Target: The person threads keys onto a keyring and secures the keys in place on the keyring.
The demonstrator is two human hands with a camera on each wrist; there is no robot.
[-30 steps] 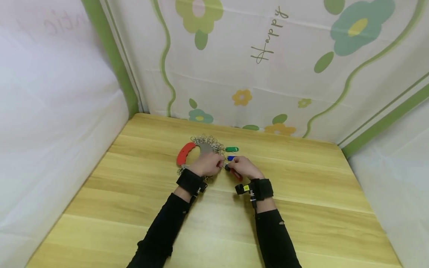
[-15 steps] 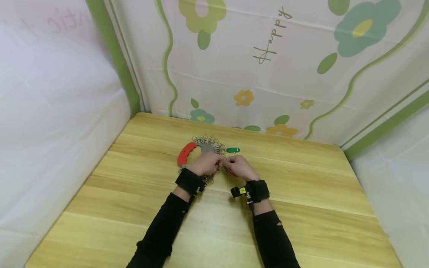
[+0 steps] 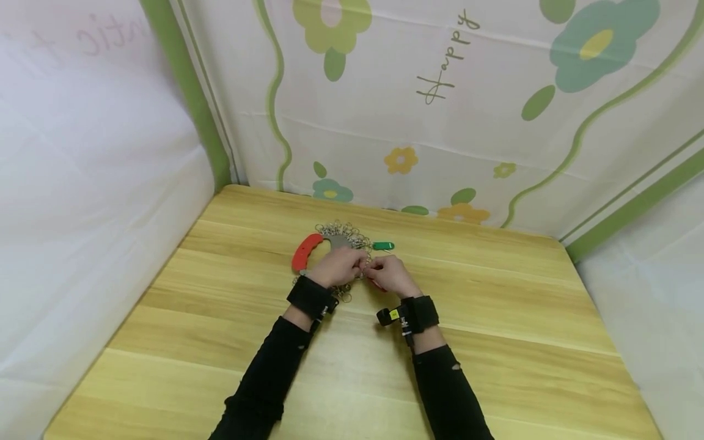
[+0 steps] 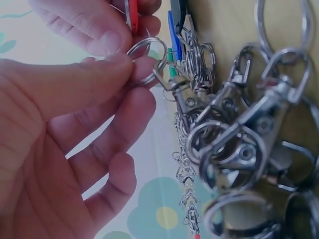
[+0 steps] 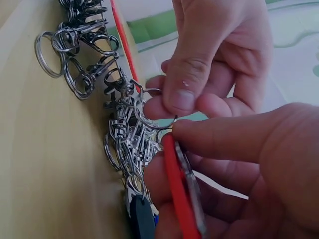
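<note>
My left hand (image 3: 340, 267) pinches a metal split ring (image 4: 164, 52) between thumb and forefinger. The ring hangs from a swivel clasp (image 4: 187, 97) in a dense row of similar clasps. Close beside it, my right hand (image 3: 393, 275) grips a red key tag (image 5: 179, 191) with a flat metal piece, likely a key, along its side. In the right wrist view the tag's upper end and the right thumb tip meet the split ring's lower edge. The clasps belong to a key holder with a curved red handle (image 3: 305, 252) and a grey metal plate (image 3: 338, 242), partly covered by my left hand.
A green key tag (image 3: 383, 245) lies at the holder's right edge. A blue tag (image 4: 174, 35) and a black tag (image 5: 142, 219) hang close by among the clasps. The wooden table (image 3: 495, 342) is bounded by white fabric walls (image 3: 352, 122) with printed flowers.
My right hand has moved left with the red key tag, up against my left fingers. It now covers the blue tag in the head view. My left hand stays nearly in place.
</note>
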